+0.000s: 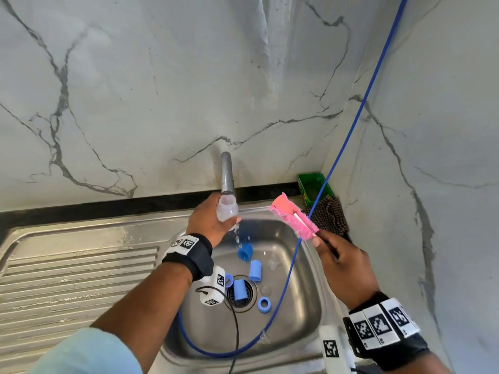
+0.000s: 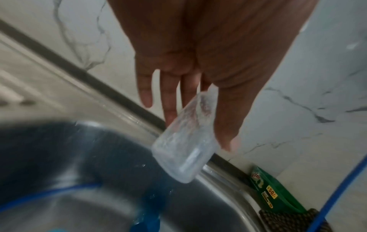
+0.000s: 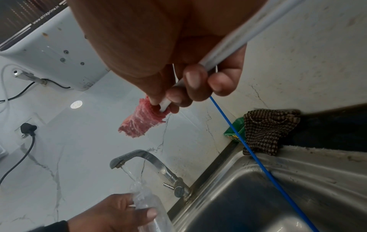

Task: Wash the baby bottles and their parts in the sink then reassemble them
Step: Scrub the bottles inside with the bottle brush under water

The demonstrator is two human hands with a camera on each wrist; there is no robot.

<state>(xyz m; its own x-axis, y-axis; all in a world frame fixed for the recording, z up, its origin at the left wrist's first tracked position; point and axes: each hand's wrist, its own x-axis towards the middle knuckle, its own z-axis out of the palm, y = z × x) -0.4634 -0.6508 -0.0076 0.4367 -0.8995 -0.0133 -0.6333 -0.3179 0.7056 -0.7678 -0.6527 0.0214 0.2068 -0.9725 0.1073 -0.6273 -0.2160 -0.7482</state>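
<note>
While "www.drinkprime.in" reads on a wall unit (image 3: 49, 47), both hands grip: left hand (image 1: 209, 222) bottle (image 1: 227, 209), right hand (image 1: 343, 265) brush (image 1: 294, 218).

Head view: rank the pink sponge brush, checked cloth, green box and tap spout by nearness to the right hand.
From the right hand:
1. Pink sponge brush, held by its white handle, head just up-left of the fingers.
2. Checked cloth, on the sink's back right corner, above the hand.
3. Green box, behind the cloth at the wall.
4. Tap spout, far left, over the left hand's bottle.
</note>
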